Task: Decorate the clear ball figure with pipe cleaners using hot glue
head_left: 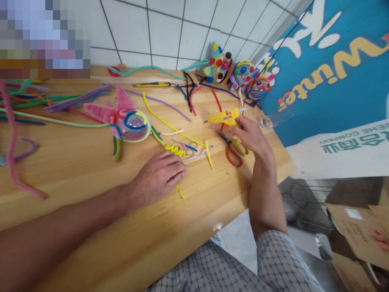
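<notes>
My right hand (247, 132) grips a yellow hot glue gun (224, 117) by its handle, nozzle pointing left. My left hand (161, 172) rests low over the table, fingers curled at a wavy yellow pipe cleaner (176, 151); the fingertips are partly hidden. A short yellow end (181, 194) sticks out below that hand. Beyond it lies a clear ball figure (133, 123) with pink pipe-cleaner ears and green-and-yellow limbs. Red-and-yellow-handled scissors (234, 154) lie just under the glue gun. Small scissors (184, 146) lie among pipe-cleaner scraps above my left hand.
Three decorated ball figures (220, 67) stand at the back right. Loose pipe cleaners (75, 99) are heaped at left. A yellow utility knife (152, 84) lies near the tiled wall. A clear tape roll (266, 122) sits by the right edge. Cardboard boxes (358, 227) are on the floor.
</notes>
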`<state>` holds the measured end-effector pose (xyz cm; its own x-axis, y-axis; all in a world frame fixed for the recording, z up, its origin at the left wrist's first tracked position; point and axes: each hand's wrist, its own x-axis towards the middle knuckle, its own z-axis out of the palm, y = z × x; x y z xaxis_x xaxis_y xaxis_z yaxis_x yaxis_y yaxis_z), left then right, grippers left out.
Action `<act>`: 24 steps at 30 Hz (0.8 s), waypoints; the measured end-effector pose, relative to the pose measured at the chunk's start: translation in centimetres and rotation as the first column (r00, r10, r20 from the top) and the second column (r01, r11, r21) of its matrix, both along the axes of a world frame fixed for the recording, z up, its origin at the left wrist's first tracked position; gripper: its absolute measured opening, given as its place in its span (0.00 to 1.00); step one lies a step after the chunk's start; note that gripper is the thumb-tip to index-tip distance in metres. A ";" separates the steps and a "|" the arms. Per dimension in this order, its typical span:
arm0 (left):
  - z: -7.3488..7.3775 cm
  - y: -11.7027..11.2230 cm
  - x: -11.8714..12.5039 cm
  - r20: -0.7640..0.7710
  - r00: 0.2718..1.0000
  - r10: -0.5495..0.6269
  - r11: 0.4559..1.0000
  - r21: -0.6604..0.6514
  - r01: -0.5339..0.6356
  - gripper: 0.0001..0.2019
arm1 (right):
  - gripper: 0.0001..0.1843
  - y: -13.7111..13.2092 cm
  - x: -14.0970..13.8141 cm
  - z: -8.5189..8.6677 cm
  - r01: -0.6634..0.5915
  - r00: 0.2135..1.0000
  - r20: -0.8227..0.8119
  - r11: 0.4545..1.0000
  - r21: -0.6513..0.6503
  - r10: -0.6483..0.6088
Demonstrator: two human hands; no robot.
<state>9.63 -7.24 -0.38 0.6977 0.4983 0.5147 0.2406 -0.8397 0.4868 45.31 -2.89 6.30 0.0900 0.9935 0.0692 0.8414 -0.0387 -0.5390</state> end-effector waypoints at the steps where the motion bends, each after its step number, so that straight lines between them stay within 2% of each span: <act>1: 0.0 0.0 0.0 0.000 1.000 0.000 1.000 -0.003 0.000 0.08 | 0.11 0.0 0.0 0.1 -0.005 1.000 0.003 1.000 -0.020 0.005; 4: 0.1 0.0 0.0 -0.008 1.000 -0.003 1.000 -0.022 0.002 0.09 | 0.10 -0.1 0.1 0.0 -0.019 0.999 -0.045 0.999 -0.043 0.017; 8: 0.2 0.0 0.0 -0.018 1.000 -0.002 0.999 -0.032 0.002 0.09 | 0.07 0.1 0.1 -0.3 -0.020 0.998 -0.067 1.000 0.009 0.021; 15: 0.1 0.0 -0.1 -0.013 1.000 -0.004 0.999 -0.034 0.004 0.09 | 0.11 0.1 -0.3 -0.2 -0.002 0.999 -0.036 1.000 -0.023 0.001; 20: 0.0 -0.1 -0.1 -0.036 0.999 0.003 0.998 -0.063 -0.005 0.10 | 0.09 0.1 -0.2 -0.5 0.014 0.996 -0.085 1.000 -0.009 -0.015; 24: -0.1 -0.1 -0.1 -0.025 1.000 0.005 0.998 -0.063 -0.007 0.10 | 0.12 0.1 -0.4 -0.7 0.035 0.990 -0.133 0.999 -0.022 -0.037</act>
<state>9.54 -7.30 -0.46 0.7065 0.5334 0.4651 0.2582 -0.8062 0.5324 44.95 -2.76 5.63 0.1330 0.9905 0.0346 0.7597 -0.0794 -0.6454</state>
